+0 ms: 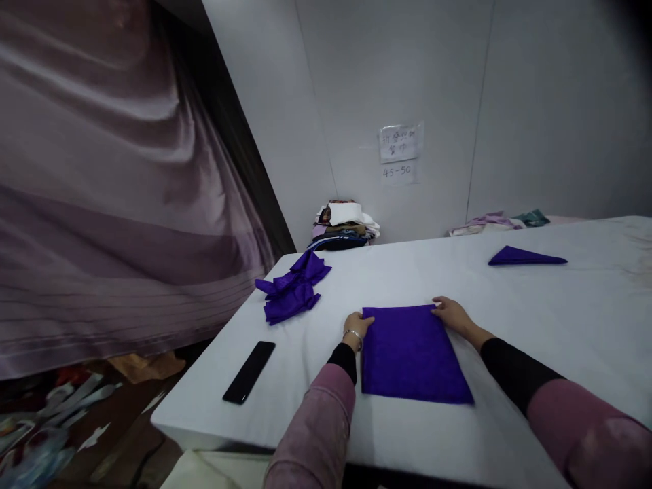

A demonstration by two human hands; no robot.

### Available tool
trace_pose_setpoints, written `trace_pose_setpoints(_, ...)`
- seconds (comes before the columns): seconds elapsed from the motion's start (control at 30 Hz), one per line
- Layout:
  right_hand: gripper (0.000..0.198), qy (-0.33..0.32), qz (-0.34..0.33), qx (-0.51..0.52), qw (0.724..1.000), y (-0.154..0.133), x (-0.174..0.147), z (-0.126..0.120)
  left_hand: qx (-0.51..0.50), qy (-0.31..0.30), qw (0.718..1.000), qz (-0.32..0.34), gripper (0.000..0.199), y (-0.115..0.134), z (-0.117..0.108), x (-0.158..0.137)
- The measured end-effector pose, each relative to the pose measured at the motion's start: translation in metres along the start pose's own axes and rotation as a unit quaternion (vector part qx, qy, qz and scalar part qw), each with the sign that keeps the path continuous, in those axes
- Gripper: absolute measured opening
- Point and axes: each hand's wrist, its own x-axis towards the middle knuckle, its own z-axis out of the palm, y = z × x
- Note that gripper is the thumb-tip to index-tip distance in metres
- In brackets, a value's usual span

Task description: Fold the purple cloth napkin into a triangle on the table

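Note:
A purple cloth napkin lies flat in a near-square on the white-covered table, straight in front of me. My left hand, with a bracelet at the wrist, pinches its far left corner between thumb and fingers. At the far right corner my right hand grips the cloth's edge, thumb and fingertips together. Toward the back right lies another purple cloth folded to a triangle. Crumpled purple cloths are heaped near the table's left edge.
A black phone rests on the white tabletop at the left. Behind the table sit a stack of folded clothes and more fabric. Handwritten paper signs are on the wall. A large draped curtain hangs at the left.

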Motion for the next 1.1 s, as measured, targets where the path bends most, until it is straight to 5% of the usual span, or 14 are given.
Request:
trace_pose_setpoints(0.17, 0.043, 0.046, -0.155, -0.160, 0.974, -0.009, -0.038, 0.020, 0.029, -0.018, 0.999, 0.034, 0.052, -0.008, -0.007, -0.022)
trace_pose_setpoints(0.37, 0.062, -0.126, -0.297, -0.263, 0.909, -0.026, -0.132, 0.071, 0.056, -0.001, 0.990, 0.126, 0.062, -0.030, 0.000, -0.069)
trace_pose_setpoints(0.5, 0.066, -0.139, -0.280, -0.273, 0.910, -0.017, -0.153, 0.061, 0.064, 0.020, 0.986, 0.156, 0.060, -0.036, -0.001, -0.079)
trace_pose_setpoints(0.63, 0.060, -0.121, -0.251, -0.247, 0.928, 0.015, -0.153, 0.021, 0.062, 0.014, 0.985, 0.159, 0.057, -0.037, -0.005, -0.079)
trace_pose_setpoints(0.87, 0.045, 0.053, -0.072, -0.117, 0.989, 0.065, -0.180, -0.055, 0.119, 0.072, 0.960, 0.242, 0.044, -0.036, -0.001, -0.119)
trace_pose_setpoints(1.1, 0.035, 0.016, -0.160, -0.083, 0.984, 0.057, -0.203, -0.033, 0.113, -0.090, 0.903, 0.404, 0.016, -0.002, 0.043, -0.168)
